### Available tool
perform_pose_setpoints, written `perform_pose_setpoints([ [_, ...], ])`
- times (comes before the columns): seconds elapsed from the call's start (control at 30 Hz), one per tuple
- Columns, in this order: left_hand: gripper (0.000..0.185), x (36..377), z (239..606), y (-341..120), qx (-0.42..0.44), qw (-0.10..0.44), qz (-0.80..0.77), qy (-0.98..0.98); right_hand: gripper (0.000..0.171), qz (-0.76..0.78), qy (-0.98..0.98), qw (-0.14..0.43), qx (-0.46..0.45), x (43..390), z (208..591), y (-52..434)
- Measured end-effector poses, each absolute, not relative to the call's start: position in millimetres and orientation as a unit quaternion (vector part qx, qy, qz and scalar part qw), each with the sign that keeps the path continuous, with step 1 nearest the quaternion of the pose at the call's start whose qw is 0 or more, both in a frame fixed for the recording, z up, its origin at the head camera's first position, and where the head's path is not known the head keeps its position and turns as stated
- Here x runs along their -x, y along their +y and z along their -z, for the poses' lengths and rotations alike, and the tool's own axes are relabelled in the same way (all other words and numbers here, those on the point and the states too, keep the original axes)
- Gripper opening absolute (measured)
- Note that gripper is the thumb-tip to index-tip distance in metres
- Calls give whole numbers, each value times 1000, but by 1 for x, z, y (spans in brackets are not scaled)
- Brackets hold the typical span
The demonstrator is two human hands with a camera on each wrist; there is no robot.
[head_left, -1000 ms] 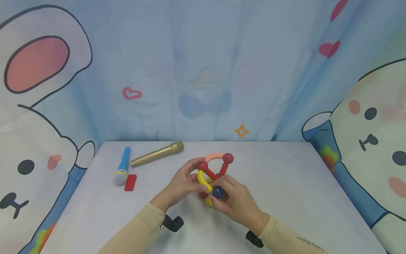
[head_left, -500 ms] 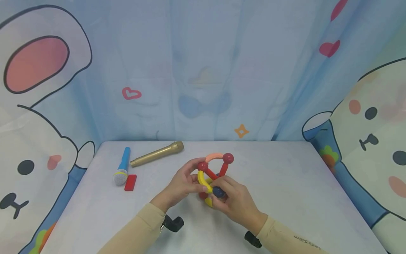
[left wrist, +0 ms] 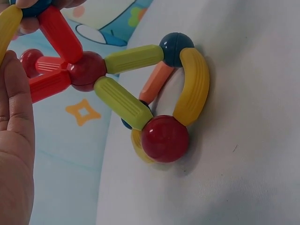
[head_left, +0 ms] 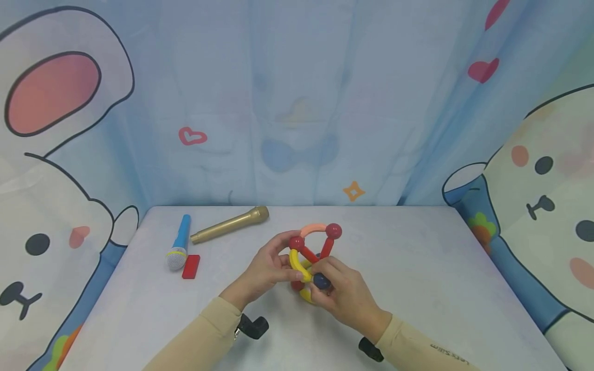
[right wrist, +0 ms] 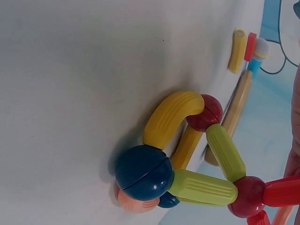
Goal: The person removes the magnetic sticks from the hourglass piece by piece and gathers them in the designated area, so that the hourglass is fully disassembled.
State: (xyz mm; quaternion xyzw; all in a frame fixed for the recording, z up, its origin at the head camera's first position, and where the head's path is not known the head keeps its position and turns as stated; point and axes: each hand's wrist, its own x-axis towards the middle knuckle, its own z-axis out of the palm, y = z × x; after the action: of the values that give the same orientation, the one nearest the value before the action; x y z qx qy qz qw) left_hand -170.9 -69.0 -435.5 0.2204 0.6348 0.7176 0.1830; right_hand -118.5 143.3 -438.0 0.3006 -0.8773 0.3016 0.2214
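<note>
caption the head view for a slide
Left hand and right hand hold a colourful toy frame, gold microphone at left.

Gold microphone (head_left: pixel 229 225) — blue microphone (head_left: pixel 181 239) (red block (head_left: pixel 191 267) alongside).

The ball-and-stick model (head_left: pixel 309 253) stands on the tabletop (head_left: pixel 431 278), with the left hand (head_left: pixel 264 269) at its left and the right hand (head_left: pixel 347 294) at its right. Farther left of it lie, in order, one microphone (head_left: pixel 230 225), a block (head_left: pixel 191 267) and another microphone (head_left: pixel 180 246). Behind it hangs a curtain (head_left: pixel 301 72).
</note>
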Motion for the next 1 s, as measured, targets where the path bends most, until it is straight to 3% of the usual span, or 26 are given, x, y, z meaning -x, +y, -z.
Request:
perform_pose_setpoints([
  [0.27, 78, 171, 436, -69, -216, 183, -722, 632, 31, -295, -877, 216, -312, 119, 439, 147],
  [0.7, 78, 170, 435, -69, -221, 190, -719, 631, 52, -399, -850, 141, -315, 120, 441, 155],
  [1.0, 76, 171, 436, -69, -227, 187, -719, 630, 54, -414, -845, 123, -315, 119, 442, 157],
])
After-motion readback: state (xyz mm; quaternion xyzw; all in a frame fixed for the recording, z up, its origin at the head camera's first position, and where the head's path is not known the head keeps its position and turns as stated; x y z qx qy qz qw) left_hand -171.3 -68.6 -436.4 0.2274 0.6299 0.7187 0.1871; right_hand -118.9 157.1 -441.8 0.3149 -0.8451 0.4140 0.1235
